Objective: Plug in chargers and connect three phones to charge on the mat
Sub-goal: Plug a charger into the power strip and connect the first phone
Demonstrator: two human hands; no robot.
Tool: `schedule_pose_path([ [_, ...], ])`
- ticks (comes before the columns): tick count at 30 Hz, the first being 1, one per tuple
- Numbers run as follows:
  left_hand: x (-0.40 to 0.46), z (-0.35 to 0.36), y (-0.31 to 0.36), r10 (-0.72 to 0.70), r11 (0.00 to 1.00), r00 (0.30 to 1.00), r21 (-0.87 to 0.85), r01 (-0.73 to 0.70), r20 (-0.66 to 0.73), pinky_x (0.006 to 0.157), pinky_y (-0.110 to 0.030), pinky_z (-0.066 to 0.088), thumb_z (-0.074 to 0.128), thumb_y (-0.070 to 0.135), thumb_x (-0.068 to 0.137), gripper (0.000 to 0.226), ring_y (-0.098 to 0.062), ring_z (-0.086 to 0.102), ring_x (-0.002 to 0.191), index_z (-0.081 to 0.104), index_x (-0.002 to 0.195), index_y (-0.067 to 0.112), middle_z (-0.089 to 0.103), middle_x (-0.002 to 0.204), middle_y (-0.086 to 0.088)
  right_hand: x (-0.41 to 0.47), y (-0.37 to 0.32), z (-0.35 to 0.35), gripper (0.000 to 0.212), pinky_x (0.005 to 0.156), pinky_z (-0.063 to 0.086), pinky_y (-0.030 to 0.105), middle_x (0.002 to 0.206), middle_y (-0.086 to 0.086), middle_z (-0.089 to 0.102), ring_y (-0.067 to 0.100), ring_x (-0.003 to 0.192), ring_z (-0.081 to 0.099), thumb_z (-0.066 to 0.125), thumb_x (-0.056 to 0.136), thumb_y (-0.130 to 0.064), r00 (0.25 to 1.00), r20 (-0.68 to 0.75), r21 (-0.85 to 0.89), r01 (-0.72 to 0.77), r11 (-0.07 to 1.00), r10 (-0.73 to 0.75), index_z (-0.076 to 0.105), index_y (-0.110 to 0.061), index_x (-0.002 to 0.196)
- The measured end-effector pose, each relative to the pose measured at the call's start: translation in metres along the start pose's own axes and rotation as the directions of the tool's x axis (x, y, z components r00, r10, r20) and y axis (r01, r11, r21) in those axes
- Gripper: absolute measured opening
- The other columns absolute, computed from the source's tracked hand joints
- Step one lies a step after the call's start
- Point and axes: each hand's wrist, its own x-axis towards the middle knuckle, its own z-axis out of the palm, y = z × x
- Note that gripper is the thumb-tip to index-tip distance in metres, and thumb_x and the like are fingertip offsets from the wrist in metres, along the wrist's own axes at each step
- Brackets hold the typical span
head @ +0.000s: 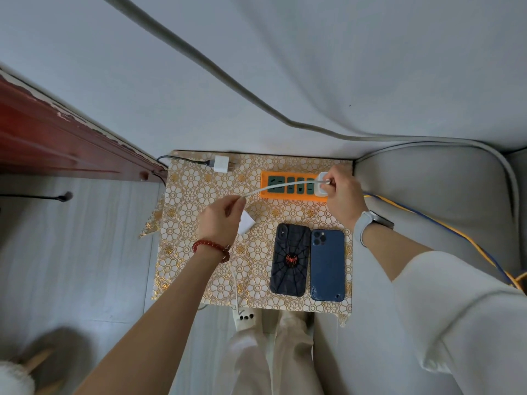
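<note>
White charging cable [281, 186] stretched taut between both hands, above the orange power strip [291, 186]. Right hand [343, 195] curled, fingertips pinching the cable's end at the white charger [321, 185] seated in the strip's rightmost socket. Left hand [221, 219] curled too, pinching the cable's other end near the strip's left edge. Just beneath the left fingers, a second white adapter [246, 222] lying on the floral mat [194, 195]. Nearer the body from the right fingers, two phones face down, side by side: spider-case phone [290, 259], blue phone [327, 265]. Far beyond the left fingers, a third white adapter [221, 163] with black cord [182, 159] at the mat's far edge.
</note>
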Motion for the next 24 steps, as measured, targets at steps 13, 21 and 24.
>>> schedule_pose_path([
  [13,-0.041,-0.014,-0.031,-0.255,0.9,0.845,-0.204,0.384,0.47,0.057,-0.023,0.058,0.049,0.011,0.09,0.018,-0.016,0.068,0.064,0.062,0.096,0.0,0.068,0.079,-0.006,-0.148,-0.044,0.045,0.04,0.067,0.049,0.016,0.115,0.003,0.057,0.024,0.103,0.057,0.04,0.086,0.003,0.848,0.376,0.387,-0.51,0.768,0.374,0.049,-0.012,0.122],
  [21,-0.041,-0.036,-0.01,-0.218,0.619,0.862,-0.619,0.484,0.457,0.062,-0.031,0.06,0.05,0.012,0.09,0.015,-0.02,0.071,0.067,0.064,0.091,0.005,0.074,0.071,-0.002,-0.205,-0.08,0.054,0.024,0.087,0.053,0.034,0.094,0.017,0.067,0.026,0.093,0.065,0.035,0.094,-0.004,0.768,0.61,0.34,-0.474,0.812,0.193,0.058,0.004,0.09],
  [24,-0.061,-0.033,-0.017,-0.183,0.748,0.853,-0.494,0.443,0.489,0.082,-0.032,0.056,0.045,0.021,0.093,0.028,-0.017,0.068,0.09,0.053,0.118,0.012,0.071,0.101,-0.003,-0.191,-0.083,0.029,0.019,0.074,0.058,0.021,0.088,0.009,0.065,0.014,0.082,0.066,0.04,0.094,-0.006,0.793,0.576,0.439,-0.506,0.742,0.2,0.058,-0.002,0.091],
])
